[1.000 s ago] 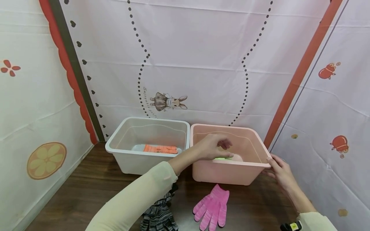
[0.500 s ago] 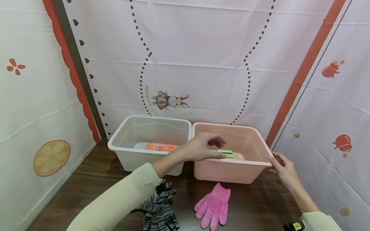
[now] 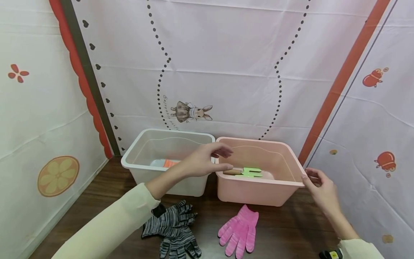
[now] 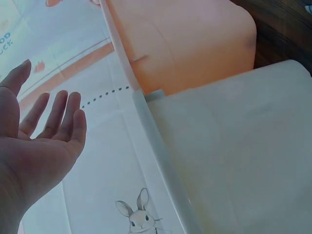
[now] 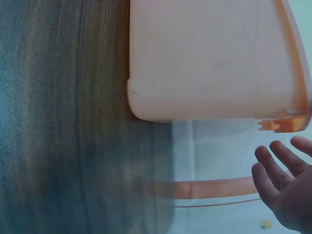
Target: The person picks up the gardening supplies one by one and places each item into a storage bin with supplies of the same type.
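Note:
My left hand (image 3: pixel 207 160) hovers above the adjoining rims of the two bins, fingers loosely curved and holding nothing. In the pink bin (image 3: pixel 249 192) lies a small garden fork (image 3: pixel 250 172) with green tines and a wooden handle. An orange glove (image 3: pixel 169 163) is in the pale grey bin (image 3: pixel 139 176), mostly hidden behind my left hand and forearm. My right hand (image 3: pixel 321 190) is at the pink bin's right front corner, its thumb by the rim. In the right wrist view, the fingers (image 5: pixel 280 168) of that hand are loosely extended beside the bin.
Black-and-grey striped gloves (image 3: pixel 174 226) lie on the dark wooden table (image 3: pixel 284 230) in front of the bins. A pink glove (image 3: pixel 240 232) lies to their right. Printed white cloth (image 3: pixel 226 54) stands behind and along both sides.
My left hand has moved left, from over the pink bin to the bins' shared edge, uncovering the garden fork. The right hand stays at the pink bin's corner.

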Motion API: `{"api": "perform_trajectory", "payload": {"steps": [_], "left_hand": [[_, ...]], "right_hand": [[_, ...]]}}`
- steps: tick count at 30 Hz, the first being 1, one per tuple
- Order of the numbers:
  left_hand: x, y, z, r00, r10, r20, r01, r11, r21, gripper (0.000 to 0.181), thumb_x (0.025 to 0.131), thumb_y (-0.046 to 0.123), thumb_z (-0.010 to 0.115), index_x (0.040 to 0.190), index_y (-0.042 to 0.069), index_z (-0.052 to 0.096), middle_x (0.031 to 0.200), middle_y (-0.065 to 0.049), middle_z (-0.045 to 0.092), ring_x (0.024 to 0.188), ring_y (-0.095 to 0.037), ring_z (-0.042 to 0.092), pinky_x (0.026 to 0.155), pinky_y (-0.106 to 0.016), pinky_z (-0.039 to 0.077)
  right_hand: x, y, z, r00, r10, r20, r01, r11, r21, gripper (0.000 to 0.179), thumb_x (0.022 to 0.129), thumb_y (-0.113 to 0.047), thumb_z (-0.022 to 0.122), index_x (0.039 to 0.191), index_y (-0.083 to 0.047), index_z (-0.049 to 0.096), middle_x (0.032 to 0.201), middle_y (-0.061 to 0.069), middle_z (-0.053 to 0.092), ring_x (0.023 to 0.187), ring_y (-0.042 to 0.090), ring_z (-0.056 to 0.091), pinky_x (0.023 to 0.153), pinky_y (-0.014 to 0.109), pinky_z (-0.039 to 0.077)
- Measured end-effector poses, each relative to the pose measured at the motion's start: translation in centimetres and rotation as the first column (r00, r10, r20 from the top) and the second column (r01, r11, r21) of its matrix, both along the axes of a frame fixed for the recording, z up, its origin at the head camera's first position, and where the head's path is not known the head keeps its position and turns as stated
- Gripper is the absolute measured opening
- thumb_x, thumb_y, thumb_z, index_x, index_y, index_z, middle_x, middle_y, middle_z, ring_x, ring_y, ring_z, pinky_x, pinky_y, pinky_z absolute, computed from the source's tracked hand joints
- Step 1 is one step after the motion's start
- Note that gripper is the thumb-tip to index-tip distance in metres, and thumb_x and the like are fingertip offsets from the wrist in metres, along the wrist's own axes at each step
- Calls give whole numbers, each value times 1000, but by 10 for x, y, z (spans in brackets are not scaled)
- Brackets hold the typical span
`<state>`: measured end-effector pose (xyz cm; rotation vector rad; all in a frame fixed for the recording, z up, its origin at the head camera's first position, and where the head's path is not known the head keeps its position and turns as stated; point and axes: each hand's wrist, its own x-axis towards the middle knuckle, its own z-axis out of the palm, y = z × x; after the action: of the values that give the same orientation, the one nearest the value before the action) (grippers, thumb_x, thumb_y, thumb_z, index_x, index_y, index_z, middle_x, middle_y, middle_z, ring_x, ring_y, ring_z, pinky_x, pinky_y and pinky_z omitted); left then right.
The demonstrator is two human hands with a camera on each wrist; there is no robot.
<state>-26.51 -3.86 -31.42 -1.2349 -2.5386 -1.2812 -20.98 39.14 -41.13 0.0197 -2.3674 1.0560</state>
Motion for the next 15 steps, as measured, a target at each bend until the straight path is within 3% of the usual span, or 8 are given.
{"api": "perform_trajectory", "payload": {"steps": [3,8,12,15], "left_hand": [[1,-4,0,999,19,-32,-20,1000,-22,47,93,38,84,134,19,67,127,10,70,119,-4,63,103,-26,53],[9,-9,1,993,29,-115,-36,998,-58,53,93,38,83,139,18,65,133,8,68,125,-7,61,105,-32,53],[15,-18,0,986,33,-162,-45,996,-74,58,94,41,81,145,21,62,140,11,64,132,-8,57,110,-34,49],[21,-27,-3,984,50,-172,-64,995,-71,61,95,45,80,148,25,60,144,14,61,135,-8,55,112,-34,48]], "right_hand": [[2,-3,9,999,-37,-36,42,990,133,40,101,-25,74,133,-1,67,121,18,73,98,-11,58,80,-1,40],[6,-11,22,996,-15,-89,37,968,248,44,100,-24,76,136,0,65,127,21,69,112,32,63,83,2,35],[12,-26,35,992,50,-114,-15,958,287,46,98,-24,77,137,-1,65,126,21,67,115,40,62,82,22,44],[18,-41,43,986,119,-113,-79,949,306,47,98,-22,78,137,-1,64,130,21,66,119,43,59,90,48,51]]}}
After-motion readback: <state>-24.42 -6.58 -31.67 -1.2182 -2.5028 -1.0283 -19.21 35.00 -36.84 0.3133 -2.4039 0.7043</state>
